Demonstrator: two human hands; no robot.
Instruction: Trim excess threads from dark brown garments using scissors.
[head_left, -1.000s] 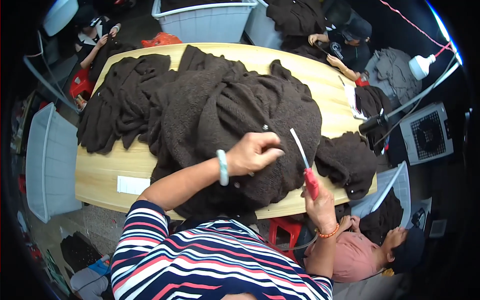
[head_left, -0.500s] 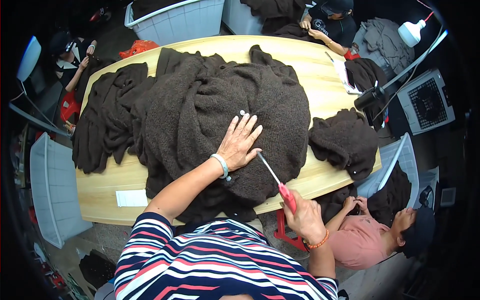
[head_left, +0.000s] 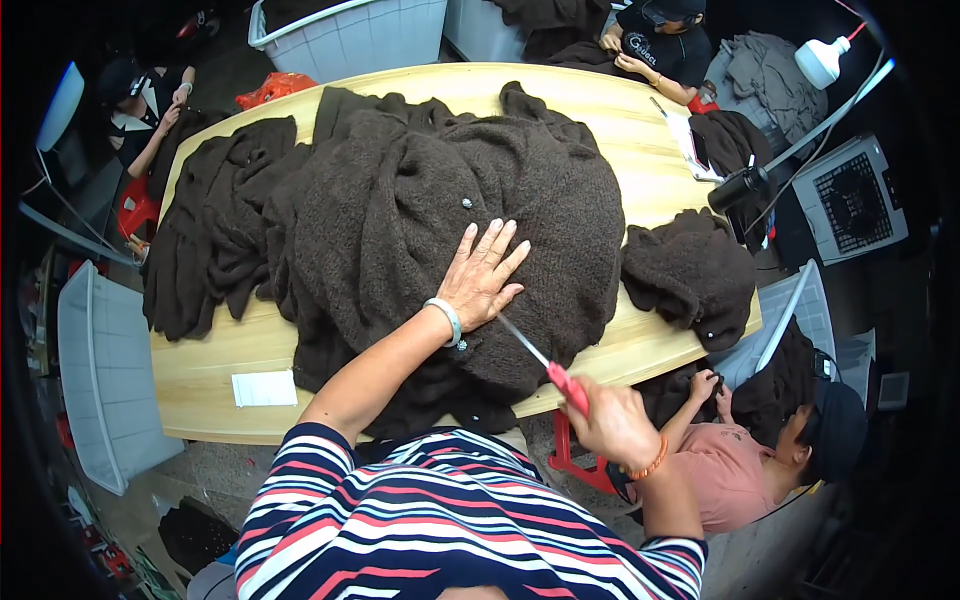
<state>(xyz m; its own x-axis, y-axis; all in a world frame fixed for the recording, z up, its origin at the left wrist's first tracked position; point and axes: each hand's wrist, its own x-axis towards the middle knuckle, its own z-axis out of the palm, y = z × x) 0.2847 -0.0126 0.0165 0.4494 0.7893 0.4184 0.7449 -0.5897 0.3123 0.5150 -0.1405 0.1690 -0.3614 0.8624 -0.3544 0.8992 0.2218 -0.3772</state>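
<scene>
Atop the dark brown garment (head_left: 560,200), the left hand (head_left: 482,276) lies spread flat while the right hand (head_left: 617,428) grips a red-handled tool (head_left: 567,386), its shaft (head_left: 523,338) slanting toward the left thumb.

Your left forearm (head_left: 385,368) is bent up from the elbow and slants from lower left of centre toward the frame's middle. There your left grip (head_left: 478,284) lies flat, palm down, its fingers (head_left: 499,243) slightly fanned and pointing to the upper right, the thumb (head_left: 507,296) held out to the right. Your right forearm (head_left: 670,503) comes steeply up from the lower right, leaning left. Your right grip (head_left: 612,425) sits right of and below centre, curled closed, back of the hand showing.
</scene>
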